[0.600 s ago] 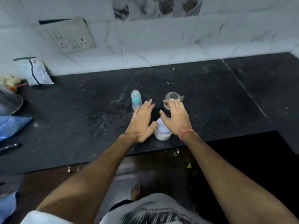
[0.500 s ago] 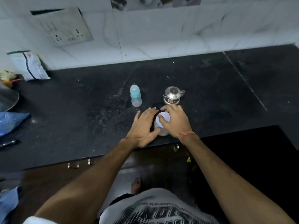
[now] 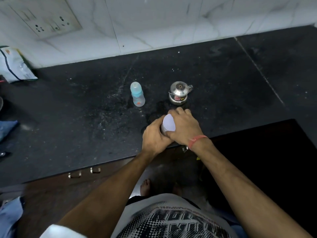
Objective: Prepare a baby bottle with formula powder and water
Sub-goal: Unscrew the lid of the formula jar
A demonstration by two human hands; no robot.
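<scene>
Opening the formula: left hand [image 3: 155,137] wraps the jar [image 3: 167,126], right hand [image 3: 184,126] grasps its lid. Next, twist; bottle [image 3: 137,94] waits at eleven o'clock.

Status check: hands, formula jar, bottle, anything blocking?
Left hand grips white jar body; right hand grips its lid. Baby bottle upright, capped, untouched. Steel pot just behind the jar.
</scene>
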